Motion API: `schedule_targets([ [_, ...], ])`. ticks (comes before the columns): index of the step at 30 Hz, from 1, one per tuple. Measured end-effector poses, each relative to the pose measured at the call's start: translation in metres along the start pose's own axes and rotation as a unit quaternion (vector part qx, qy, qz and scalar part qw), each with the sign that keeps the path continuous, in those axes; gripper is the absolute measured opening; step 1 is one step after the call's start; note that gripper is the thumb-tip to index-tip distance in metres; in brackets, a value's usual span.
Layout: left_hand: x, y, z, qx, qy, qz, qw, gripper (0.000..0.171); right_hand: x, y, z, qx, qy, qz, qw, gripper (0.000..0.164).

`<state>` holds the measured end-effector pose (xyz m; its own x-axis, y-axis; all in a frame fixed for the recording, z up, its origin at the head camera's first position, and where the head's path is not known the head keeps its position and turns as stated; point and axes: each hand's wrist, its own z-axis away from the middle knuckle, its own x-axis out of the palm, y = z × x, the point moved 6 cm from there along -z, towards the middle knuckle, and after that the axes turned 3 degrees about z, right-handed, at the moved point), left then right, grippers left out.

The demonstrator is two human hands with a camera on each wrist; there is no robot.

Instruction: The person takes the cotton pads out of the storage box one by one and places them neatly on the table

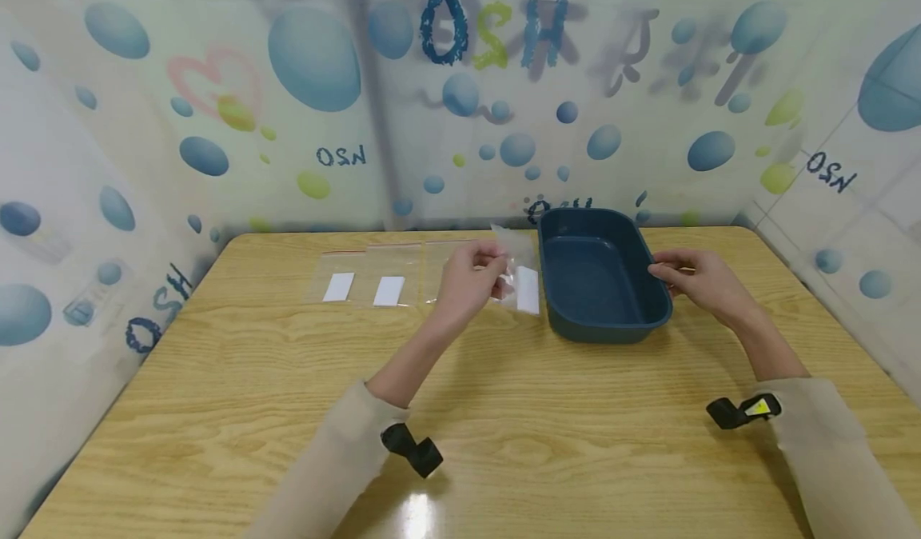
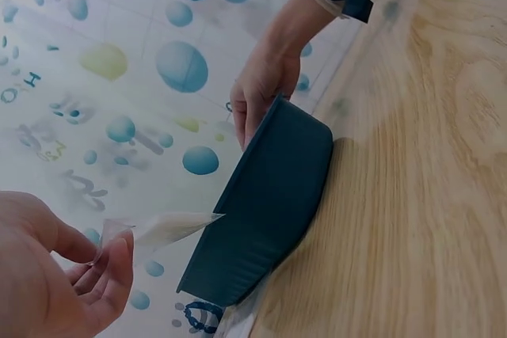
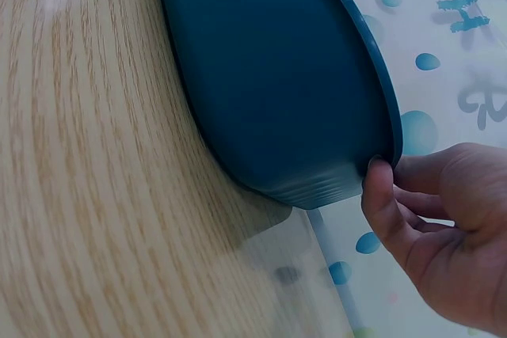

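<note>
My left hand (image 1: 471, 277) pinches a clear zip bag (image 1: 514, 243) with a white card (image 1: 528, 289) inside. The bag hangs just left of a dark blue plastic basin (image 1: 604, 275); in the left wrist view the white packet (image 2: 170, 229) juts from the fingertips toward the basin's rim. My right hand (image 1: 701, 281) grips the basin's right rim between thumb and fingers, as the right wrist view also shows with the basin (image 3: 277, 77) on the table. The inside of the basin that I can see holds nothing.
Left of my left hand, clear bags lie in a row on the wooden table (image 1: 288, 411), with white cards (image 1: 339, 287) in two of them; another is partly hidden behind the hand. A patterned curtain (image 1: 460, 123) stands behind the table's back edge.
</note>
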<state>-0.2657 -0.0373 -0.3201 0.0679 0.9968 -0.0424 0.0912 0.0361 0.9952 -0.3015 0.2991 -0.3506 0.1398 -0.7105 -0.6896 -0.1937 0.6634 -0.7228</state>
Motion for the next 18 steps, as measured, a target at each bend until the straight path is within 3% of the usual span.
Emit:
schedule_targets([
  [12,-0.015,-0.023,0.009,-0.029,-0.046,-0.033,0.9980,0.012,0.001,0.000,0.000,-0.009,0.001,-0.008,1.000,0.050],
  [18,-0.022,-0.035,0.015,-0.059,-0.053,-0.034,0.9963,0.013,0.000,0.000,0.000,-0.011,0.004,-0.009,1.000,0.050],
])
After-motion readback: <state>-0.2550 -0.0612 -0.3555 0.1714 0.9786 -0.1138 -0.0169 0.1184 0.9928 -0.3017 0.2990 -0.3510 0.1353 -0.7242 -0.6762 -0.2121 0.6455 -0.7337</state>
